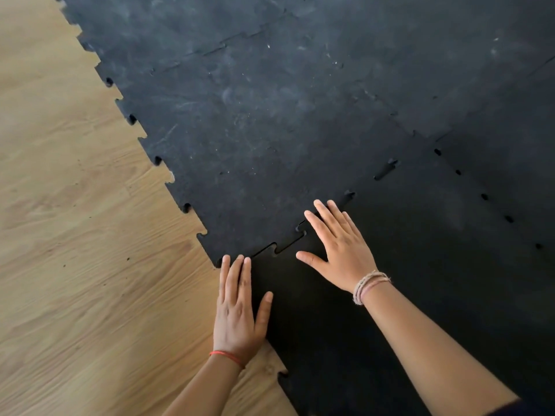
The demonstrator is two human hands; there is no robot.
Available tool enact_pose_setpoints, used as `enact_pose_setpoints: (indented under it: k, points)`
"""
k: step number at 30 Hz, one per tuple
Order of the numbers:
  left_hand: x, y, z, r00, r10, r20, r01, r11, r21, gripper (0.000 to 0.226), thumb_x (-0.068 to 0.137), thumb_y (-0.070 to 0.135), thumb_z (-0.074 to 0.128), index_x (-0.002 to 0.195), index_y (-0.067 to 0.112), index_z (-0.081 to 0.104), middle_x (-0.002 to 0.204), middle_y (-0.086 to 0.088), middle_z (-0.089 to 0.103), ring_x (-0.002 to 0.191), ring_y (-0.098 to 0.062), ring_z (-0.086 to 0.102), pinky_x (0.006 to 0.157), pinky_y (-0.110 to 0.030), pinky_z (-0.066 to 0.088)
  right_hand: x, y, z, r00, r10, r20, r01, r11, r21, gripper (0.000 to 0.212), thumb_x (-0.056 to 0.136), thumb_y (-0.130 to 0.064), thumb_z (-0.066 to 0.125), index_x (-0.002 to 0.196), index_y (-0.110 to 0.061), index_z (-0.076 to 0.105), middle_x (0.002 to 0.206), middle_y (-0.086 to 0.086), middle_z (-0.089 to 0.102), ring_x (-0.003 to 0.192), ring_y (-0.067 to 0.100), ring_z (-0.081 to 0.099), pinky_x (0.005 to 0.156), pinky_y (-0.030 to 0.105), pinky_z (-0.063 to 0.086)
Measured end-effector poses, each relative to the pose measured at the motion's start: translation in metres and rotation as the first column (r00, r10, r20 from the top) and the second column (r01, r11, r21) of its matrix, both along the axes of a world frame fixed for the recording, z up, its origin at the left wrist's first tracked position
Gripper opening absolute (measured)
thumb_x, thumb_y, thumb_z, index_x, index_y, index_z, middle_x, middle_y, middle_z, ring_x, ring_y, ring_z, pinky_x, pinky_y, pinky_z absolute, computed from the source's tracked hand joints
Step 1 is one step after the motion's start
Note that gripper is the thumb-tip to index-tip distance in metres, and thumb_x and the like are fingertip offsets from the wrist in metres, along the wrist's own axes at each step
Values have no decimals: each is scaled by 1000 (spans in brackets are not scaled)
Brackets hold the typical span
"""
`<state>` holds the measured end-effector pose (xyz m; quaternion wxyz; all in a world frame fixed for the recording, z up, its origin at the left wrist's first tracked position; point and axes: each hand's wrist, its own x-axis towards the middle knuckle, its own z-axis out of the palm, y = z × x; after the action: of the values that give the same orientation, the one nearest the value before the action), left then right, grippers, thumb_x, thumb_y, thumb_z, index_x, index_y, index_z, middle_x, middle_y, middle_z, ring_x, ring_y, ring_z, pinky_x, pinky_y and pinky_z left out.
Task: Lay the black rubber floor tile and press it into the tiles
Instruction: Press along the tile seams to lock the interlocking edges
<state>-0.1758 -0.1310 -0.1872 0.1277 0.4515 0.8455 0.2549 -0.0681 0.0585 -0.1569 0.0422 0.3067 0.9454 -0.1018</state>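
Note:
A clean black rubber floor tile [420,280] lies flat at the near right, its jigsaw edge meeting the dusty laid tiles [255,130] beyond it. Parts of the seam [288,243] between them still show as dark gaps. My left hand [238,307] rests flat with fingers together on the tile's left corner, half over the wooden floor. My right hand [339,247] lies flat with fingers spread on the tile along the seam. Neither hand holds anything.
Light wooden floor [90,265] fills the left side, bordered by the toothed edge of the laid tiles. More black tiles [510,160] join at the right, with small holes along that seam.

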Motion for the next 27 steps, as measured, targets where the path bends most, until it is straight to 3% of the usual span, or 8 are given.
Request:
enact_pose_setpoints:
  k: [3,9,14,17,22,27]
  points:
    - [-4,4,0,999,-31,34,28,995,92,63,95,50,23,140,6,28,147,-15,31,145,-11,-3,117,-22,0,11,-5,-4,996,27,84,-30,999,37,84,85,-70,6,146,-12,9,153,7,7,141,26,6,111,40,8]
    - [-7,12,1,991,-40,131,1,959,284,57,95,48,29,139,11,27,148,-8,24,145,-16,6,118,-26,11,13,-3,-5,991,13,131,-20,999,48,83,86,-69,4,145,-11,3,154,8,2,142,26,3,111,40,7]
    - [-5,14,7,985,-34,170,-28,936,352,58,95,47,30,139,9,27,149,-9,22,145,-17,9,118,-25,12,12,-3,-4,993,5,122,-10,999,38,82,86,-69,2,144,-11,4,153,9,3,141,27,5,111,41,9]
    - [-7,14,2,988,-12,154,-34,957,289,60,95,47,30,139,6,27,149,-9,23,145,-13,7,118,-25,11,13,-2,-4,991,12,135,-17,999,41,83,88,-68,6,145,-8,10,154,11,10,141,27,11,111,41,15]
    - [-12,14,6,994,-88,-72,85,996,-36,62,96,47,19,142,5,24,151,-5,23,145,-12,-6,118,-29,-5,11,-2,0,981,44,191,-55,997,49,87,87,-68,4,144,-3,12,152,16,11,140,30,15,109,42,17]
    - [-2,-2,10,934,-308,-180,280,946,-163,59,97,45,13,147,14,9,158,4,-13,145,-15,-6,117,-29,-2,11,-11,12,946,245,210,-252,968,6,89,87,-69,12,144,0,15,152,20,15,141,33,13,114,43,18]
